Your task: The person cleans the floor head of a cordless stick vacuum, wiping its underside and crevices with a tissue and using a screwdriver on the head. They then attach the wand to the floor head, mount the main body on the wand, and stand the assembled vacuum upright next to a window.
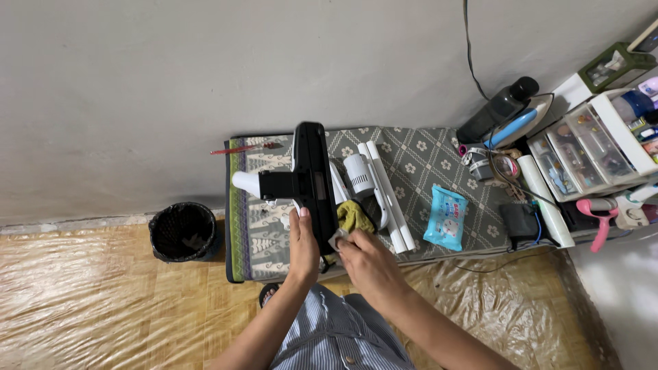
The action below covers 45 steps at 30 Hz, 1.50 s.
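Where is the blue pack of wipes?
In the head view, the blue wipes pack lies on the patterned mat, right of the white tubes.

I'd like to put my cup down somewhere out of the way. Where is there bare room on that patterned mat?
The mat is bare between the white tubes and the blue wipes pack, also along its left border by the black bin. It is crowded around the black vacuum head under both hands, and at the right by the drawer unit.

At lower left I note a black waste bin on the floor. A blue wipes packet lies right of centre on the patterned mat. Clear drawer units stand at upper right.
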### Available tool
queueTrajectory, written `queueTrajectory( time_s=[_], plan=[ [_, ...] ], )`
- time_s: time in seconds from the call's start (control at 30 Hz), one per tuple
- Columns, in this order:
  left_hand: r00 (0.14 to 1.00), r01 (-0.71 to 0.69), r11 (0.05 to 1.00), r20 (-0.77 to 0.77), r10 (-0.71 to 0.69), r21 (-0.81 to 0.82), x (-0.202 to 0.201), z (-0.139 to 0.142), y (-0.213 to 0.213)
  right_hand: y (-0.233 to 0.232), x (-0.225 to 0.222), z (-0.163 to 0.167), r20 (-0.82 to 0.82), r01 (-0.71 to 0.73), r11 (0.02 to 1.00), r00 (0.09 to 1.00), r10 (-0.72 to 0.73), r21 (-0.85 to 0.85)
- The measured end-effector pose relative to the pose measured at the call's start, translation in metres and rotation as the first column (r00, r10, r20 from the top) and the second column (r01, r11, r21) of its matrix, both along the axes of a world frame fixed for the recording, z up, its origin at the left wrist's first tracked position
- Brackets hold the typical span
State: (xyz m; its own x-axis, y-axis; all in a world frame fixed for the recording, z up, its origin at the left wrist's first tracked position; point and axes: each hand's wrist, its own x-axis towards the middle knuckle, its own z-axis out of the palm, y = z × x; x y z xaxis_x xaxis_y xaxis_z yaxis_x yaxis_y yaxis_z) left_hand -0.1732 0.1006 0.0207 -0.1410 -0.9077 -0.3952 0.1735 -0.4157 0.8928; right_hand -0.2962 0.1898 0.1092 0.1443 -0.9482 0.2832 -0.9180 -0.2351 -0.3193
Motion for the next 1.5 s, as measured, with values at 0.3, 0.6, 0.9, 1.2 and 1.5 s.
queueTrajectory(
  time_s=[0.3,0.6,0.9,1.2,1.5],
  plan=[
    [0.991,-0.017,0.978,0.127,0.044,-0.206,-0.021,-0.002,0.034,0.009,-0.028,-0.004,0.34,0.093,0.895,0.904,-0.259,0.435],
    [0.796,-0.014,0.998,-0.604,0.048,0.061,-0.015,-0.019,0.052,0.019,-0.087,-0.065,0.694,-0.543,0.72,-0.31,-0.65,0.432],
    [0.663,0.061,0.995,-0.748,0.018,0.078,0.004,0.01,0.071,0.038,-0.065,-0.018,0.767,-0.218,0.75,-0.014,-0.642,0.624],
    [0.728,-0.128,0.992,-0.678,0.098,0.005,-0.004,-0.004,0.075,0.059,-0.003,0.009,-0.048,-0.214,0.971,0.977,0.21,-0.105],
    [0.946,-0.319,0.903,-0.149,0.287,-0.289,-0.005,-0.034,0.074,0.041,0.004,-0.003,0.339,0.081,0.946,0.921,-0.191,0.314]
  ],
)
